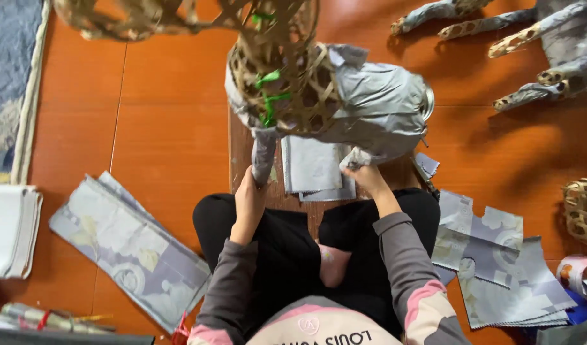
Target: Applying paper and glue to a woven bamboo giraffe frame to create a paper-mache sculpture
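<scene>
The person sat cross-legged on an orange floor (159, 128). The left hand (248, 191) was closed around a paper-wrapped leg (263, 156) of a woven bamboo frame (287, 83) that stood on a small board (242, 153). The right hand (363, 174) pinched a loose edge of the grey paper covering (376, 105) on that frame. One stack of grey paper sheets (312, 166) lay between the hands. Two piles of patterned paper (130, 246) lay at either side. Farther off, one finished figure (549, 45) showed five wrapped limbs.
</scene>
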